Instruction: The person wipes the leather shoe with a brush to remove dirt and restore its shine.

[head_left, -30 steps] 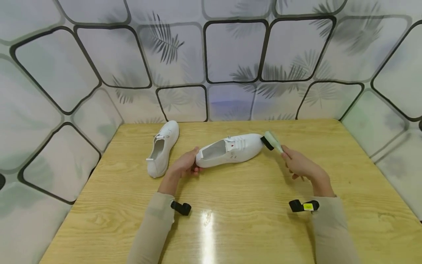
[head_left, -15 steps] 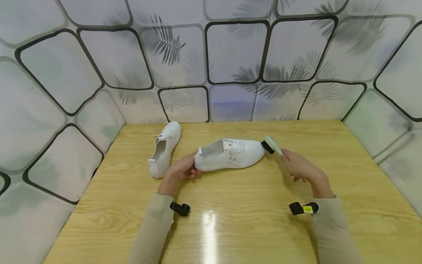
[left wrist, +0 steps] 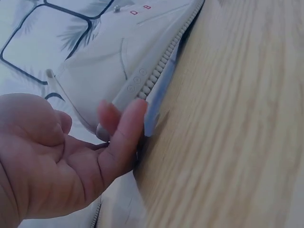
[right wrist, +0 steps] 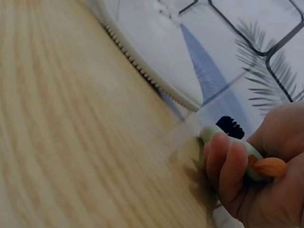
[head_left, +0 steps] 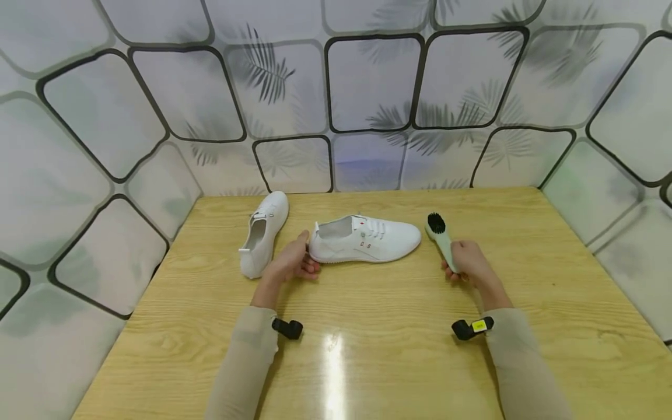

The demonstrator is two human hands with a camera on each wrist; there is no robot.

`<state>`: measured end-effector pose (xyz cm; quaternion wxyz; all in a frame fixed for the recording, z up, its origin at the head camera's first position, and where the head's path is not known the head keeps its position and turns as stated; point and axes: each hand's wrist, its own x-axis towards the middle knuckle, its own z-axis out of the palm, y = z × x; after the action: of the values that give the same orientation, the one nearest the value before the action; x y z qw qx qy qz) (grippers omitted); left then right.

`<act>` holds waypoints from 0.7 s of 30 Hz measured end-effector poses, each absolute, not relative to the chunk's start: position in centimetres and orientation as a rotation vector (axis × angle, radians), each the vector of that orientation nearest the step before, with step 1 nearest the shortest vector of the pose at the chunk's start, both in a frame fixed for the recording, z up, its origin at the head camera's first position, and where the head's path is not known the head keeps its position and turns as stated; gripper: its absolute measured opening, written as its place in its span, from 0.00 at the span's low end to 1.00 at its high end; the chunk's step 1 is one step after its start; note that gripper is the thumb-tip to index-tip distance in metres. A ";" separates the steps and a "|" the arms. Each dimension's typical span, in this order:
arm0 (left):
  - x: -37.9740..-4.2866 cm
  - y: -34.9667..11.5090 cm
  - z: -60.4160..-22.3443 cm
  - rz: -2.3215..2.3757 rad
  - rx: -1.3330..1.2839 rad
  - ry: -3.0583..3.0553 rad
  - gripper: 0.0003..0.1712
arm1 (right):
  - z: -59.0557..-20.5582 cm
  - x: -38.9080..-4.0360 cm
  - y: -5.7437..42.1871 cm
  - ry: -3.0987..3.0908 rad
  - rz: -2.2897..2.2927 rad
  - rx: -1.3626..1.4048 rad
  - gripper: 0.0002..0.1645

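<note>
A white lace-up shoe [head_left: 367, 240] lies along the table's middle, toe to the right, its ridged sole edge and small red marks towards me. At its heel, my left hand [head_left: 294, 259] has its thumb behind and its fingers curled on the near side; the left wrist view shows this hand [left wrist: 80, 152] at the sole edge, its fingertips slightly blurred. My right hand [head_left: 467, 259] grips the pale green handle of a shoe brush [head_left: 441, 242], black bristles facing up, apart from the toe. In the right wrist view, an orange loop [right wrist: 270, 166] hangs by the handle.
The other white shoe [head_left: 262, 233] stands at the left, toe towards the back, just beyond my left hand. A wooden table [head_left: 388, 350] lies under everything. Behind and at both sides rises a patterned cloth wall [head_left: 373, 81].
The brush has left the toe, its bristles turning from facing the shoe to facing up, and my right hand has rolled over. The shoe has rocked, its side tilting towards me and then back.
</note>
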<state>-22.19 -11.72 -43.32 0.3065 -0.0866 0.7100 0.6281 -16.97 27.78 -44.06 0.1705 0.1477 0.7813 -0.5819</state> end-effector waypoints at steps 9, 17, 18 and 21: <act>-22.0 -11.6 -42.6 1.579 -0.097 2.025 0.23 | -43.2 -16.9 26.9 2.626 -1.100 0.298 0.36; -21.5 -12.1 -43.0 1.367 0.224 2.199 0.40 | -42.1 -15.2 25.5 2.789 -0.623 0.254 0.23; -21.5 -12.1 -43.1 1.329 0.261 2.246 0.39 | -41.9 -15.0 25.5 2.796 -0.595 0.249 0.21; -21.5 -12.1 -43.3 1.202 0.355 2.405 0.37 | -41.4 -14.7 25.5 2.793 -0.526 0.237 0.19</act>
<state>-21.46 -12.12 -43.34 0.2130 0.1278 0.8665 0.4331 -14.71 25.51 -41.42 0.1442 0.0823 0.9691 -0.1827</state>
